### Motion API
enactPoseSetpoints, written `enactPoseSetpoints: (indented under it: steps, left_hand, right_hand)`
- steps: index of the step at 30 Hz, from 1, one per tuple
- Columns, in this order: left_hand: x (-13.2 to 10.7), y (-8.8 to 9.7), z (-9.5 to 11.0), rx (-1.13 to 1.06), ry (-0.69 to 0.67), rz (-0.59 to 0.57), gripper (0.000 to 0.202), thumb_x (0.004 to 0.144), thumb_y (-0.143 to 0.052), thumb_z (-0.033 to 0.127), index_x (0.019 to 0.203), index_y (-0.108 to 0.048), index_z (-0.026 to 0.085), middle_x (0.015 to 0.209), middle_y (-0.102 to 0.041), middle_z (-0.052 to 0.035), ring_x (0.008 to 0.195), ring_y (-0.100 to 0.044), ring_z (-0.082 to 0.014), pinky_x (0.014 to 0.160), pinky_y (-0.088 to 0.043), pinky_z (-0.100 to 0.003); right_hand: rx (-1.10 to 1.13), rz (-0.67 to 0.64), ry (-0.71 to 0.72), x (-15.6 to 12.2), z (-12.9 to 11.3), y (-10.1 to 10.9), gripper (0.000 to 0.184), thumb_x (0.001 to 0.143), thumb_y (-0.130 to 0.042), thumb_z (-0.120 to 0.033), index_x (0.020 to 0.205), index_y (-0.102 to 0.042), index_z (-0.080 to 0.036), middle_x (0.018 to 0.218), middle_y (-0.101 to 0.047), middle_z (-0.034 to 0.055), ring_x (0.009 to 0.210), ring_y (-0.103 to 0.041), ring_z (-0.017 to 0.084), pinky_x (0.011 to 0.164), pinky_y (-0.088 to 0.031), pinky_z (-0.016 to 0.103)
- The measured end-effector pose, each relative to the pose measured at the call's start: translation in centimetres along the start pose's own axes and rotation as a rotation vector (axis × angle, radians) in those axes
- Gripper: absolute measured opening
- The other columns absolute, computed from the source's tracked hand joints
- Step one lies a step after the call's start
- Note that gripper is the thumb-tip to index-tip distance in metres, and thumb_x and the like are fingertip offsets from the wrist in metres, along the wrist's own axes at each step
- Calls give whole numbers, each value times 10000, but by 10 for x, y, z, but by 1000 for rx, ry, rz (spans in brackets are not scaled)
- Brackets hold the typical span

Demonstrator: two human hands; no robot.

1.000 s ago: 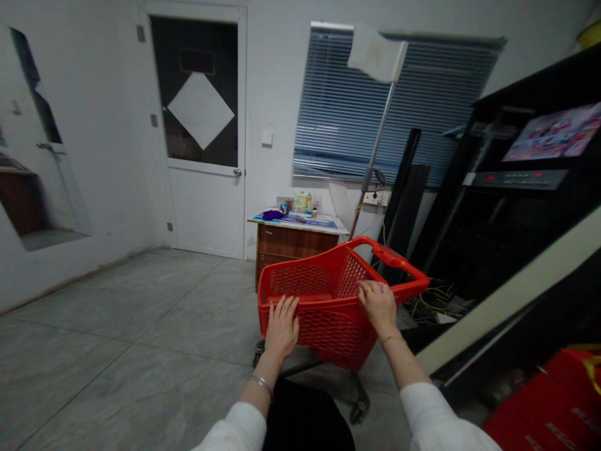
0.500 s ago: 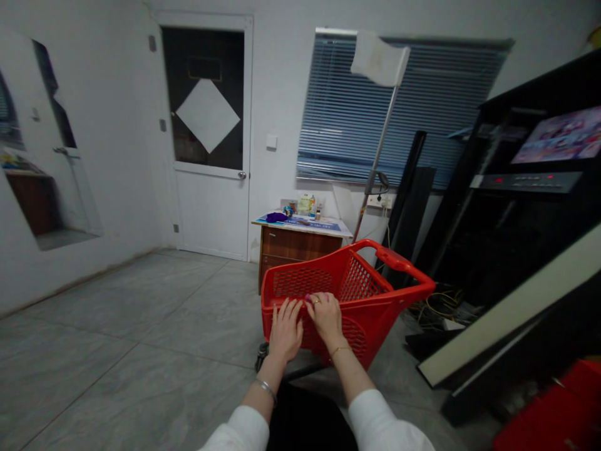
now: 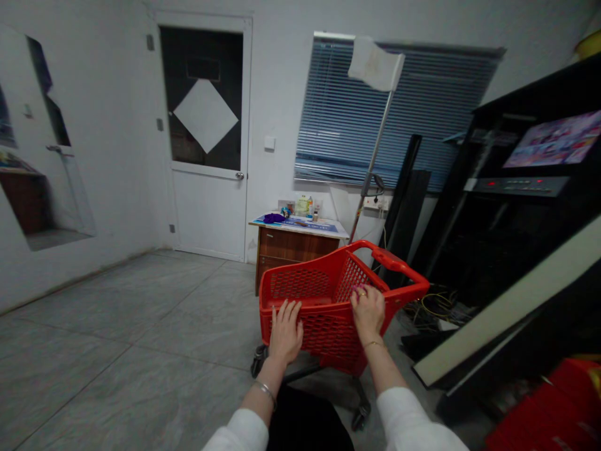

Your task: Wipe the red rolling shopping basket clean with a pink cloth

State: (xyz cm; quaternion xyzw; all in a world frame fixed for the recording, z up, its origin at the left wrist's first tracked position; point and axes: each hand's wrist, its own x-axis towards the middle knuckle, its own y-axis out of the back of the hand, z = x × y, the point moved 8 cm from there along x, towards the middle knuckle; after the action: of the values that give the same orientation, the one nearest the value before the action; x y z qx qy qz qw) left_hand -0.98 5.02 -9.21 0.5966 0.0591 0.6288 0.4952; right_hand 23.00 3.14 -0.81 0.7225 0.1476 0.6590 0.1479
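Observation:
A red plastic shopping cart [image 3: 328, 338] with slotted basket walls stands on the floor in front of me, its push handle [image 3: 394, 260] toward the right. My left hand [image 3: 285, 332] lies against the near side, fingers spread and fairly straight, fingertips on the top rim near the left end. Farther right on the same rim, my right hand [image 3: 369, 310] has its fingers curled over the edge. Inside, the visible part of the basket holds nothing that I can make out. Black caster wheels [image 3: 360, 413] show below.
Behind the cart stands a brown cabinet [image 3: 293, 246] with bottles and a purple cloth on top. A pole with a white flag [image 3: 375, 66] leans by the blinds. Long boards [image 3: 511, 313] and a black rack [image 3: 516, 219] with a screen are at right. A white door [image 3: 206, 213] is shut.
My right hand has slid right along the cart's rim, away from my left hand. The left hand stays about where it was. The view has shifted slightly.

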Motion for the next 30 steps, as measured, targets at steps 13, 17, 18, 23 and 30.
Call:
enactPoseSetpoints:
  steps: [13, 17, 18, 23, 30]
  left_hand:
    - [-1, 4, -20, 11, -34, -43, 526, 913, -432, 168, 1434, -437, 235, 1461, -516, -66, 1422, -363, -254, 1191, -244, -579]
    - [0, 4, -15, 5, -29, -20, 518, 913, -444, 179, 1428, -447, 236, 1454, -520, -70, 1419, -366, -253, 1191, -243, -578]
    - [0, 3, -13, 3, -19, -13, 516, 911, -450, 184, 1425, -451, 236, 1448, -526, -72, 1415, -371, -256, 1189, -246, -582]
    - [1, -2, -1, -11, 14, -12, 522, 908, -455, 191, 1428, -449, 233, 1439, -531, -83, 1410, -376, -265, 1178, -260, -596]
    - [0, 1, -9, 9, -26, -38, 546, 901, -440, 165, 1443, -430, 233, 1463, -510, -81, 1419, -367, -265, 1174, -273, -588]
  right_hand:
    - [80, -143, 213, -8, -44, -6, 210, 923, -541, -254, 1032, -719, -238, 1011, -694, 66, 936, -552, 202, 868, -414, 332]
    - [0, -4, 34, 22, 47, 21, 272, 926, -492, -294, 1012, -725, -183, 1025, -680, 109, 932, -541, 222, 869, -405, 366]
    - [-11, 36, -23, 25, 57, 24, 290, 929, -479, -307, 1008, -722, -169, 1010, -674, 118, 923, -536, 226, 858, -403, 370]
    - [-27, 0, -2, 0, -18, -4, 266, 949, -450, -267, 969, -704, -192, 931, -659, 99, 902, -506, 223, 834, -384, 371]
    - [95, -216, 162, -30, -129, -37, 167, 936, -541, -246, 1007, -690, -219, 918, -659, 68, 862, -519, 201, 798, -383, 320]
